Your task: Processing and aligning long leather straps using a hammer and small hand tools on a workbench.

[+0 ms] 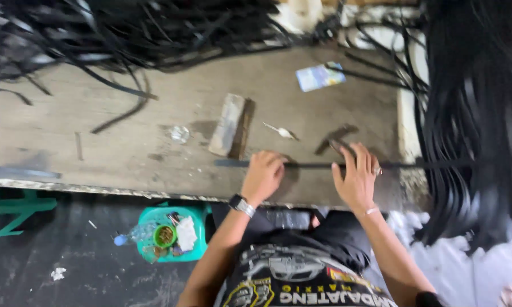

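Observation:
A long thin black strip [307, 165] lies flat along the near part of the wooden workbench [125, 131], running from a grey end at the left to the hanging bundle at the right. My left hand [263, 176], with a wristwatch, is curled in a fist and presses down on the strip. My right hand [355, 176], fingers spread, rests flat on the strip a little to the right; it wears a ring and a bracelet.
A wooden block [227, 125] lies mid-bench, beside a small metal tool [281, 132] and a blue-white card [320, 76]. Tangled black strips [136, 31] pile at the back; a thick bundle [478, 113] hangs at right. A green stool [170, 233] with clutter stands below.

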